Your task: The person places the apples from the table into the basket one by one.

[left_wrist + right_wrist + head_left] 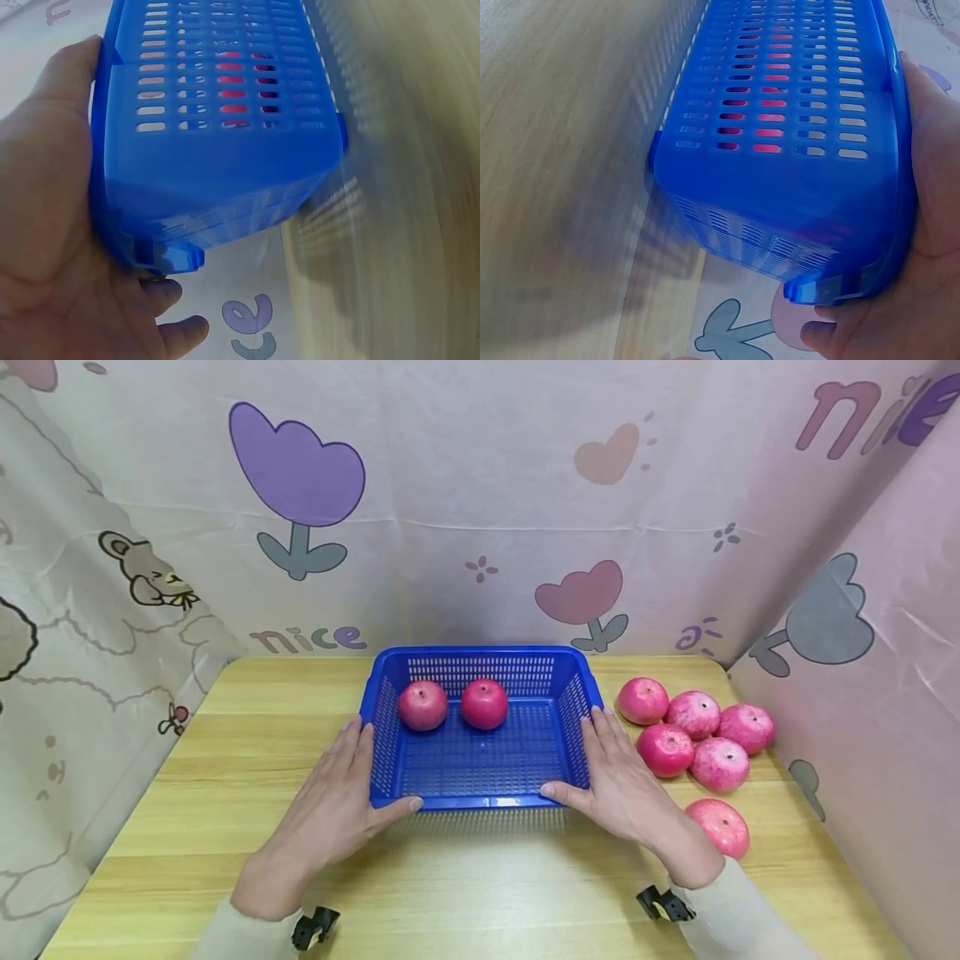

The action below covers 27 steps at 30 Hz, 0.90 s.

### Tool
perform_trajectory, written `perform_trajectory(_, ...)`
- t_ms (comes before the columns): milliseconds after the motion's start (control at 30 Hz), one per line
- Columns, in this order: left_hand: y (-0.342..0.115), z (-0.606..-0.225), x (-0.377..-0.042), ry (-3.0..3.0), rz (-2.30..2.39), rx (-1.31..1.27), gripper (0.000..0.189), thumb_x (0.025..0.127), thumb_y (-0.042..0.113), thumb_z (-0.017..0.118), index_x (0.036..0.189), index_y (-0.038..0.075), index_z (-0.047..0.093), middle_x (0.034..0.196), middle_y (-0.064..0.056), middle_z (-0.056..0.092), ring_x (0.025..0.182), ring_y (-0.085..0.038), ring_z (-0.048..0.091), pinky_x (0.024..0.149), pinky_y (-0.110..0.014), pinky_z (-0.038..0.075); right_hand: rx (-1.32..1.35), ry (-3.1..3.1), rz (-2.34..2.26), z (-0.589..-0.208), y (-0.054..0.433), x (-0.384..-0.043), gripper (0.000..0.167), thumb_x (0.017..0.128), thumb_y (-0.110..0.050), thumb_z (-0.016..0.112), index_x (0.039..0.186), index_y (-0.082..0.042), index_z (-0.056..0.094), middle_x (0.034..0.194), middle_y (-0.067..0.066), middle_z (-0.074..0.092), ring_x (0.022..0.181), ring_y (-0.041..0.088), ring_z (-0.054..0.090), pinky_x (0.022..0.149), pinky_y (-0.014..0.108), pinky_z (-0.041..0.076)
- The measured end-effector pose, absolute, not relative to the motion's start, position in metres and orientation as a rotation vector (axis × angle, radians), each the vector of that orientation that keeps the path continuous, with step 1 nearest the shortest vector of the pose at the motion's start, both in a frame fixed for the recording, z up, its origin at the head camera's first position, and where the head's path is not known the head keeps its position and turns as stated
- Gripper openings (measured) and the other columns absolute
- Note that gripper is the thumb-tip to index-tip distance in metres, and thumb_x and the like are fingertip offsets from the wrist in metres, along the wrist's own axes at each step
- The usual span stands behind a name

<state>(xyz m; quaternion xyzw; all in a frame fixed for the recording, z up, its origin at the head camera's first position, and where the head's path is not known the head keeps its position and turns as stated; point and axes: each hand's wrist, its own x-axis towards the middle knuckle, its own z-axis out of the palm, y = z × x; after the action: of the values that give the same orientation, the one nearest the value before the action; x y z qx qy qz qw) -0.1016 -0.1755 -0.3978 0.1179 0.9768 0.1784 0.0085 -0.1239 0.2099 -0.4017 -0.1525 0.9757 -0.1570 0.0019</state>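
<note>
A blue plastic basket (480, 802) with slotted sides sits at the middle of the wooden table. Two red apples, a paler left one (423, 706) and a darker right one (484, 704), lie inside near its back wall. My left hand (330, 802) holds the near left corner, thumb along the front rim and fingers at the side. At the near right corner my right hand (622, 781) holds the rim the same way. In the left wrist view, fingertips (184, 336) show past the rim. Red patches of apple show through the slots in both wrist views.
Several red apples (693, 714) are grouped on the table right of the basket. Another apple (718, 828) lies nearer, beside my right wrist. A printed curtain (465, 527) closes off the back and both sides of the table (247, 718).
</note>
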Motion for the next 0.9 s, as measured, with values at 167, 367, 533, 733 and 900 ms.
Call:
perform_trajectory(167,-0.1743,-0.3973,-0.1024,3.051,0.571,0.386,0.132,0.087,0.09,0.049,0.166,-0.008,0.011,0.175,-0.027,0.001,0.163,-0.046,0.006,0.129,-0.064,0.018,-0.48,3.062,-0.489,-0.4014,0.2092,-0.1242,0.122,0.091,-0.081,0.058,0.165,0.007,0.017,0.174,0.029,0.007,0.163,0.047,0.005,0.13,0.063,0.016)
perform_trajectory(367,-0.1729,-0.398,-0.1022,3.057,0.522,0.379,0.129,0.087,0.088,0.053,0.166,-0.007,0.014,0.175,-0.028,0.003,0.163,-0.045,0.008,0.129,-0.064,0.019,-0.455,3.056,-0.511,-0.4017,0.2099,-0.1227,0.123,0.091,-0.082,0.057,0.166,0.006,0.015,0.175,0.028,0.006,0.163,0.047,0.004,0.129,0.063,0.018)
perform_trajectory(533,-0.1724,-0.3998,-0.1022,3.061,0.505,0.387,0.129,0.088,0.088,0.053,0.166,-0.007,0.014,0.175,-0.027,0.003,0.163,-0.045,0.008,0.129,-0.062,0.019,-0.447,3.062,-0.521,-0.403,0.21,-0.1215,0.122,0.091,-0.081,0.058,0.166,0.005,0.015,0.175,0.028,0.007,0.163,0.046,0.005,0.129,0.064,0.019)
perform_trajectory(733,-0.1725,-0.4001,-0.1028,3.074,0.488,0.403,0.128,0.088,0.088,0.053,0.165,-0.007,0.015,0.175,-0.028,0.005,0.163,-0.045,0.009,0.129,-0.062,0.018,-0.435,3.083,-0.526,-0.4033,0.2093,-0.1186,0.119,0.091,-0.079,0.06,0.166,0.005,0.019,0.174,0.028,0.01,0.163,0.046,0.007,0.128,0.063,0.02)
perform_trajectory(900,-0.1726,-0.4002,-0.1034,3.073,0.484,0.413,0.127,0.089,0.085,0.056,0.166,-0.007,0.015,0.175,-0.028,0.004,0.163,-0.045,0.006,0.13,-0.062,0.018,-0.441,3.122,-0.508,-0.4037,0.2079,-0.1153,0.114,0.093,-0.075,0.062,0.164,0.006,0.025,0.173,0.029,0.014,0.162,0.047,0.011,0.128,0.063,0.023)
